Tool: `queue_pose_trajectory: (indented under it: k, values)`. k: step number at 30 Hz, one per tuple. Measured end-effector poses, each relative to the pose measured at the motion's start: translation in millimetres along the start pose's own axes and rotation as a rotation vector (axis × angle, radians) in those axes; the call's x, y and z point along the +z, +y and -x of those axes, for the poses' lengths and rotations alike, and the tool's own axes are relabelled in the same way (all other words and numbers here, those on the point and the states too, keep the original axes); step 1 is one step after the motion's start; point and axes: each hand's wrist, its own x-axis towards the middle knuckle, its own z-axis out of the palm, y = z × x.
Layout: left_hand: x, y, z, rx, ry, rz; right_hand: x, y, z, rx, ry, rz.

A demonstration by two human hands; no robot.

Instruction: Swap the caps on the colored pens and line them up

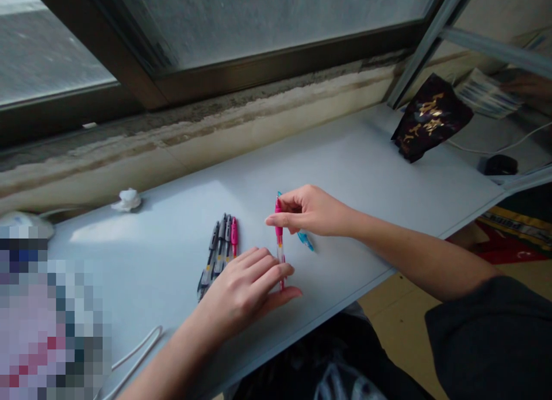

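Roughly window-pointing pink pen [279, 239]

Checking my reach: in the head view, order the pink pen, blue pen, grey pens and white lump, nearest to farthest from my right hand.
1. Pink pen, held in the right hand.
2. Blue pen, partly under that hand.
3. Grey pens, left on the desk.
4. White lump, farther left by the wall.

Dim, cool daylight from the window [276, 26]

The light is soft and grey, with one pale glare [110, 227] on the surface [345, 164] at left. Shadows under the left hand [241, 291] and right hand [310, 211] are weak. The window frame [157, 89] bends toward edges; a pixelated patch [52, 314] hides lower left.
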Motion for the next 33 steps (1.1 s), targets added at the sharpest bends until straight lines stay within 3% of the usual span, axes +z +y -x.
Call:
queue_pose_trajectory:
  k: [4, 33]
  values:
    - [0.5, -0.4, 0.5, -0.010, 0.003, -0.012, -0.7, 0.9, -1.1, 0.015, -0.044, -0.042]
    - [1.4, -2.8, 4.5, -0.006, -0.047, -0.018, -2.7, 5.9, -1.7, -0.003, 0.041, 0.198]
